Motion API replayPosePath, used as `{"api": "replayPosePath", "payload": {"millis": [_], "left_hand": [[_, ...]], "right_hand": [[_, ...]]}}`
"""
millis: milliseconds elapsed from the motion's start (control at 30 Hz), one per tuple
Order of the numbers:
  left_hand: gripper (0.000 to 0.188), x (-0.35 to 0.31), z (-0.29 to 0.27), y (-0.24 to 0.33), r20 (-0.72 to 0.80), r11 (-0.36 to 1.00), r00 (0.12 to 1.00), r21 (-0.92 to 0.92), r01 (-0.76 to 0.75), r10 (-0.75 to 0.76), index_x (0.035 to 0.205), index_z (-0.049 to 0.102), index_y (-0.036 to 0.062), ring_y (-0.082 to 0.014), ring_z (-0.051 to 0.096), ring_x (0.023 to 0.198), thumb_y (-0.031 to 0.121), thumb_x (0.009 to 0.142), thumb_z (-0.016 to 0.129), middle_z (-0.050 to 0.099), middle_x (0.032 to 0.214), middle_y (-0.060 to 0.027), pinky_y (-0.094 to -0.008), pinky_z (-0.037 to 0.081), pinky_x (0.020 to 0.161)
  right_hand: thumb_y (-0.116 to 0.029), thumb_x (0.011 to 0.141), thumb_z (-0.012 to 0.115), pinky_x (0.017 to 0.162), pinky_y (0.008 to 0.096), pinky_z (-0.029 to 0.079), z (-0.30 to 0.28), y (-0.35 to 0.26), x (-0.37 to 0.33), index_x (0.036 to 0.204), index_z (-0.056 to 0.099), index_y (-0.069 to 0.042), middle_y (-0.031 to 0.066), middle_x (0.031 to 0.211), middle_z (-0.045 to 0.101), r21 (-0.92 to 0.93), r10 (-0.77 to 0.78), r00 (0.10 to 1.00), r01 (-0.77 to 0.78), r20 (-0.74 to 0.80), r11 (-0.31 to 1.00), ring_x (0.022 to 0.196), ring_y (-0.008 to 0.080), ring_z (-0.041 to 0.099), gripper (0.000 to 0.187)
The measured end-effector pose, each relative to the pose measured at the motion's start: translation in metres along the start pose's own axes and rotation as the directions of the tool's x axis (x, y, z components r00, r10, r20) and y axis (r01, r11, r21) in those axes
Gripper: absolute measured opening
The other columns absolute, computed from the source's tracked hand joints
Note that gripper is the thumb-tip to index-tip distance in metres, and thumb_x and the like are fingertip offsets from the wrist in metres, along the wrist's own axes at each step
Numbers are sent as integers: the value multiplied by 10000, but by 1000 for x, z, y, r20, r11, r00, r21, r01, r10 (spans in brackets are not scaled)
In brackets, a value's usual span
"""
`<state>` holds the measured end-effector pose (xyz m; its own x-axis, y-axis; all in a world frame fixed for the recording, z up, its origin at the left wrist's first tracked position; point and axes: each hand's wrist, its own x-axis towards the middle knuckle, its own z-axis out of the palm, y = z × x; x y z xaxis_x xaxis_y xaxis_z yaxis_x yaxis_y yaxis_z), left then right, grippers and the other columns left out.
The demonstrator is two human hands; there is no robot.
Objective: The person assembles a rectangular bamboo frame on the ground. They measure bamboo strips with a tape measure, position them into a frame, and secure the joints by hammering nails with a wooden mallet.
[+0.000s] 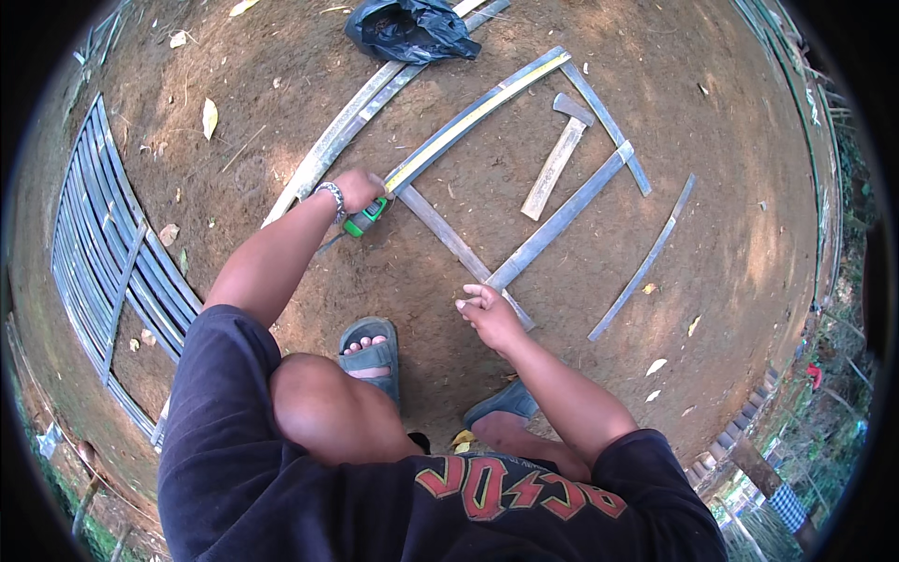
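Note:
At the near-left corner of a four-sided frame of dark flat strips, my left hand [361, 190] is closed at a green and black tape measure [365, 218]. Its yellow blade [487, 110] lies stretched along the frame's far-left strip up to the far corner. My right hand [491, 314] hovers by the frame's nearest corner, fingers loosely bent and apart, holding nothing. The near-right strip [562, 218] crosses over the near-left strip [445, 229] there. Inside the frame lies a hatchet [554, 167] with a pale wooden handle, its head pointing away from me.
A slatted panel of dark strips [122, 244] lies at the left. Two long strips [342, 134] run beyond the frame, under a black plastic bag [409, 30]. A single thin strip [643, 259] rests at the right. My sandalled feet are on brown soil with scattered leaves.

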<state>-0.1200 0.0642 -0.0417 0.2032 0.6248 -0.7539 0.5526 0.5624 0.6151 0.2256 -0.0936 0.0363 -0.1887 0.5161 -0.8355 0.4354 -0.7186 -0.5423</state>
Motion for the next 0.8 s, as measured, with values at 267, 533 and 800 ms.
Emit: {"api": "replayPosePath", "payload": {"millis": [267,533,800], "left_hand": [[246,-5,-4,9,72,997,997,-65,-37,42,1044,781,37,-175,721,732,208,945,634,759,867,-91,-327,561,725],[234,-33,21,32,137,952,989,-305,-5,49,1046,739,-37,-223,746,729,146,964,618,734,876,-113,-315,584,655],[212,-41,157,74,299,990,952,-143,-14,57,1061,720,-25,-203,728,711,144,994,610,712,865,-78,-328,586,644]], "right_hand": [[-265,958,718,857,318,519,1,7,-1,1374,542,43,108,1038,731,-21,-38,999,38,0,999,936,174,673,546],[-354,930,735,845,353,538,-4,4,-10,1378,567,-14,129,1072,739,-174,-52,998,48,-21,983,947,227,705,587],[-356,898,749,784,397,549,-23,13,-45,1338,605,-35,97,942,753,-271,-163,980,189,116,944,849,251,715,564]]}}
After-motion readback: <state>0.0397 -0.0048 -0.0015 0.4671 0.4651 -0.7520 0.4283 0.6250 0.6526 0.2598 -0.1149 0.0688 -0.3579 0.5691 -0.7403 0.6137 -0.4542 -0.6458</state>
